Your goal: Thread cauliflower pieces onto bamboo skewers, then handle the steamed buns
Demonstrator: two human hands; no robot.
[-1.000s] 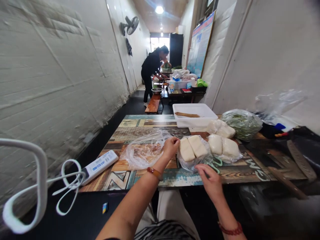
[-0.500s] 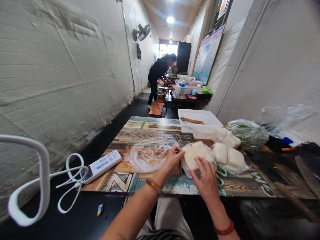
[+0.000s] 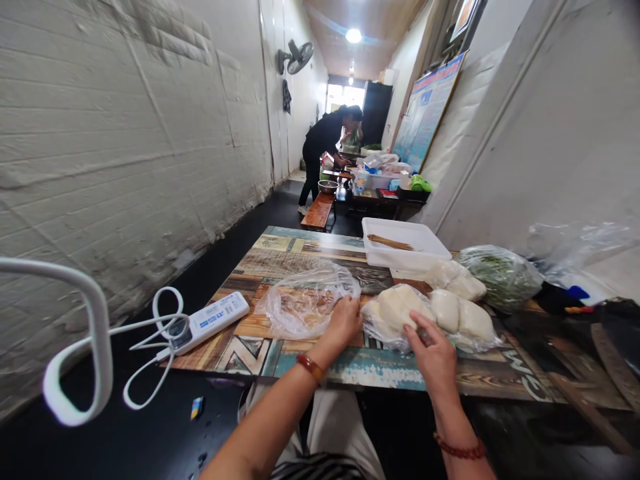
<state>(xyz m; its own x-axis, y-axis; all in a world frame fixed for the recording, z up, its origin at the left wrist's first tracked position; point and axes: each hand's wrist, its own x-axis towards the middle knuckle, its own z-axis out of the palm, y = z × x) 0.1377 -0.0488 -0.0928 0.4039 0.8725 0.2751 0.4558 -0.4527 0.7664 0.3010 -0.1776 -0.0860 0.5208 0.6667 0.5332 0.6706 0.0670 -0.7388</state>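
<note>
My left hand (image 3: 346,320) is closed at the right edge of a crumpled clear plastic bag (image 3: 305,303) lying on the table. Its fingertips point away from me, and whatever they pinch is hidden. To the right, a pile of pale, soft, flat pieces (image 3: 397,307) rests on an opened plastic wrapper. My right hand (image 3: 434,347) lies against the near right side of this pile, fingers apart and touching it. Close by on the right are more pale pieces in clear wrapping (image 3: 467,317), with another wrapped bundle (image 3: 455,279) behind.
A white tray (image 3: 435,250) with thin wooden sticks (image 3: 390,241) stands at the back. A bag of greens (image 3: 500,270) sits right of it. On the left lie a power strip (image 3: 215,320) and white cable. A person in dark clothes (image 3: 323,143) bends over a farther table.
My left hand has moved left from the pale pile to the plastic bag. The pile's top looks more rounded. My right hand has shifted right, and the green handles beside it are now hidden.
</note>
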